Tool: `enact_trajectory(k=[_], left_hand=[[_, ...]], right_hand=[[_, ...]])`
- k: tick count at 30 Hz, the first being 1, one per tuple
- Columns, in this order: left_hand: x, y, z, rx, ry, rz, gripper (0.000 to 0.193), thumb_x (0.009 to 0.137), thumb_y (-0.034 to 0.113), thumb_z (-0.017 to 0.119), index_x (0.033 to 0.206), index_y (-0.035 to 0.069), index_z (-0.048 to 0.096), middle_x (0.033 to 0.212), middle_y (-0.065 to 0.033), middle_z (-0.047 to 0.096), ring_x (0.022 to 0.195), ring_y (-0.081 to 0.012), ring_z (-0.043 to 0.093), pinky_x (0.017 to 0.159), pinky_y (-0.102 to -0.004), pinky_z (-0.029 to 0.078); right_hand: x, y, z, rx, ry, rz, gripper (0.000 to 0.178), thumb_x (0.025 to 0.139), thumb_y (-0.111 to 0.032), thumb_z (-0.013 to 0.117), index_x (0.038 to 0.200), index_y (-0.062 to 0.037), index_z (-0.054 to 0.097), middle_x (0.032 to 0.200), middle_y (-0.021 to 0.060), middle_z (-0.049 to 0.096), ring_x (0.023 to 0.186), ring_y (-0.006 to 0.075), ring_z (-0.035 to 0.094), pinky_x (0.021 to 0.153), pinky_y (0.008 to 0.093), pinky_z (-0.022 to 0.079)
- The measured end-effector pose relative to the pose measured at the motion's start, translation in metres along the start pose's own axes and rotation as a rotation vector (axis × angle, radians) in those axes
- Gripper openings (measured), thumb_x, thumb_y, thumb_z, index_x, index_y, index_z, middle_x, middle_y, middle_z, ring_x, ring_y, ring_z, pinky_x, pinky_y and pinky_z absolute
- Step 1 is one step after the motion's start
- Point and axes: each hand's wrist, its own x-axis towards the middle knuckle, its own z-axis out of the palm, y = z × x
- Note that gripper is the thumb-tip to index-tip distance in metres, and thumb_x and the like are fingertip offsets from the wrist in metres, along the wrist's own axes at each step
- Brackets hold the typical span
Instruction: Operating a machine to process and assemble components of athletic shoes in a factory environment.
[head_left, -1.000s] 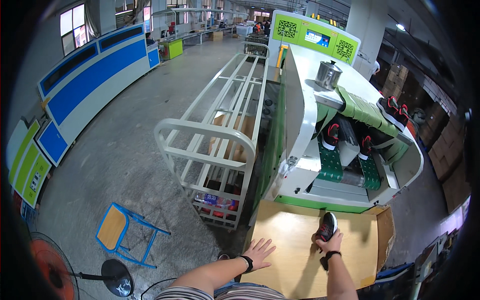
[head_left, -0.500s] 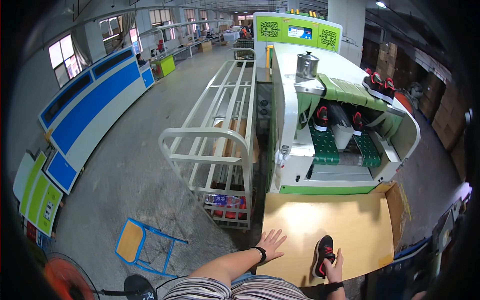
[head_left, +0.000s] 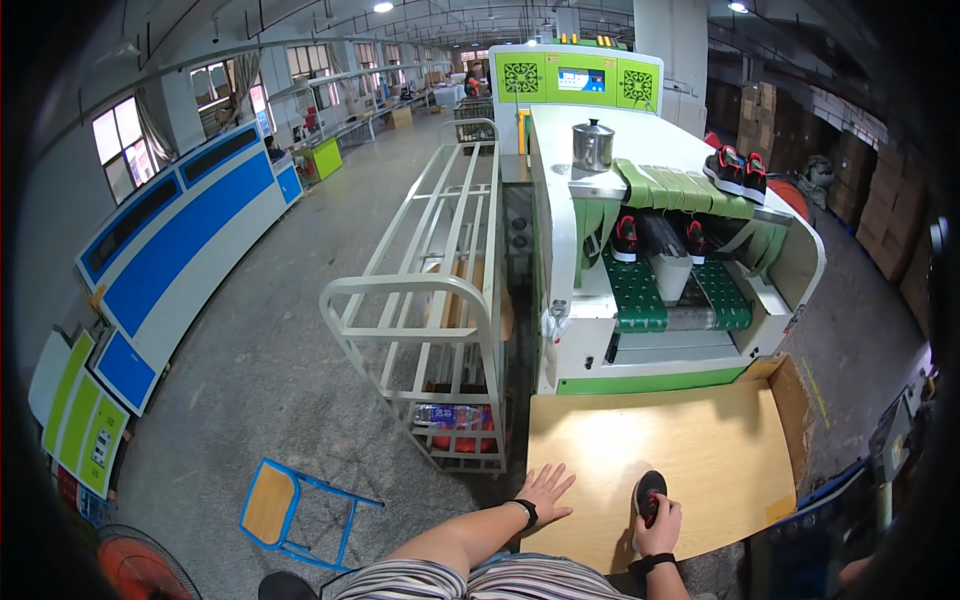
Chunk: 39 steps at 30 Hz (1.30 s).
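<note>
Grey floor (head_left: 210, 430) spreads left of the machine (head_left: 670, 348); a counter (head_left: 720, 440) stands before it. At the counter's side away from the machine, my right hand (head_left: 660, 528) has its grip clamped on a shoe (head_left: 650, 485); my left hand (head_left: 545, 492) lies flat, fingers apart, holding nothing. I'd judge this step as steadying the shoe; shifting it calls for a firm grip.

Wood-topped table (head_left: 715, 440): left hand (head_left: 545, 495) lay flat near its left edge, black shoe (head_left: 650, 487) sat near the front edge, right hand (head_left: 661, 529) gripping it. White machine top (head_left: 670, 135) carried a steel pot (head_left: 593, 148), plus black-and-red shoes (head_left: 737, 176) at front right. Green belts (head_left: 637, 305) bore inner shoes (head_left: 625, 236), partly hidden. Grey floor (head_left: 250, 370) held metal rack (head_left: 400, 283), blue-framed stool (head_left: 268, 505).
</note>
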Motion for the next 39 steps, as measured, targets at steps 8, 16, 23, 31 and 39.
enact_trajectory(k=[8,16,23,31,39], left_hand=[[-0.002,0.002,-0.004,0.010,-0.013,-0.017,0.083,0.098,0.064,0.043,0.164,0.026,0.009,0.170,-0.0121,0.002,0.156,-0.0376,0.005,0.123,-0.0596,0.009],[-0.002,0.000,-0.003,0.015,-0.004,0.000,0.082,0.098,0.064,0.043,0.164,0.026,0.010,0.170,-0.0119,0.003,0.156,-0.0375,0.005,0.123,-0.0596,0.010],[0.000,-0.006,0.010,-0.011,0.059,0.012,0.084,0.097,0.065,0.046,0.163,0.026,0.014,0.170,-0.0144,0.007,0.155,-0.0398,0.009,0.121,-0.0614,0.012],[0.007,0.003,-0.003,0.086,0.042,0.018,0.084,0.096,0.065,0.047,0.163,0.024,0.017,0.169,-0.0139,0.011,0.154,-0.0392,0.016,0.121,-0.0606,0.016],[0.010,-0.011,0.021,-0.065,0.061,0.008,0.090,0.092,0.064,0.054,0.162,0.019,0.020,0.169,-0.0177,0.008,0.154,-0.0442,0.010,0.120,-0.0644,0.011]], right_hand=[[-0.001,0.006,0.009,0.033,0.053,-0.007,0.054,0.070,-0.007,0.074,0.122,-0.0075,0.059,0.115,0.0185,0.056,0.107,0.0397,0.055,0.094,0.0469,0.046],[-0.001,0.007,0.008,0.072,0.083,-0.013,0.061,0.070,-0.008,0.074,0.128,-0.0026,0.055,0.119,0.0197,0.056,0.111,0.0405,0.053,0.096,0.0475,0.045],[-0.001,0.008,0.009,0.071,0.071,-0.032,0.062,0.071,-0.008,0.074,0.129,-0.0019,0.054,0.119,0.0198,0.056,0.111,0.0405,0.053,0.097,0.0476,0.045],[-0.005,0.015,0.004,0.059,0.151,-0.048,0.057,0.072,-0.009,0.076,0.126,-0.0045,0.057,0.114,0.0205,0.058,0.107,0.0411,0.056,0.095,0.0486,0.046],[0.010,0.012,-0.006,0.219,0.063,0.006,0.042,0.088,-0.030,0.073,0.118,-0.0028,0.063,0.113,0.0206,0.064,0.108,0.0391,0.060,0.097,0.0448,0.047]])
